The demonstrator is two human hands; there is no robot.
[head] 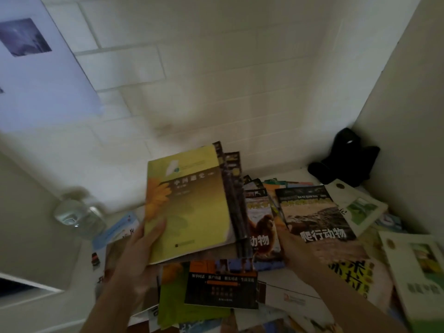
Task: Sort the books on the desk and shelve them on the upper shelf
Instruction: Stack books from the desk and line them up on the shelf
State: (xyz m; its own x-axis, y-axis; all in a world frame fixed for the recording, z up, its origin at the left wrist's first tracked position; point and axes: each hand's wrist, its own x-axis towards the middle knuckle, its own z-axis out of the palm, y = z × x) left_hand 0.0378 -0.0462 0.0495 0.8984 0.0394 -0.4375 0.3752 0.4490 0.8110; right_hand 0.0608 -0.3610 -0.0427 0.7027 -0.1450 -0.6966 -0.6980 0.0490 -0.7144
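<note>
A stack of books topped by a yellow book with a sunflower cover [192,203] is raised above the desk. My left hand [141,251] grips its lower left edge, thumb on the cover. Darker books [236,195] sit behind the yellow one in the same stack. My right hand [295,253] reaches under the stack's right side among an orangutan-cover book [263,227] and a reptile-cover book [314,212]; its fingers are hidden, and I cannot tell what it holds. Many more books lie scattered on the desk, including a black-and-orange one [221,284].
A clear glass jar [77,215] stands at the left near the wall. A black object [343,162] sits in the back right corner. White-and-green books [360,207] lie at the right. A white shelf panel [408,116] rises on the right.
</note>
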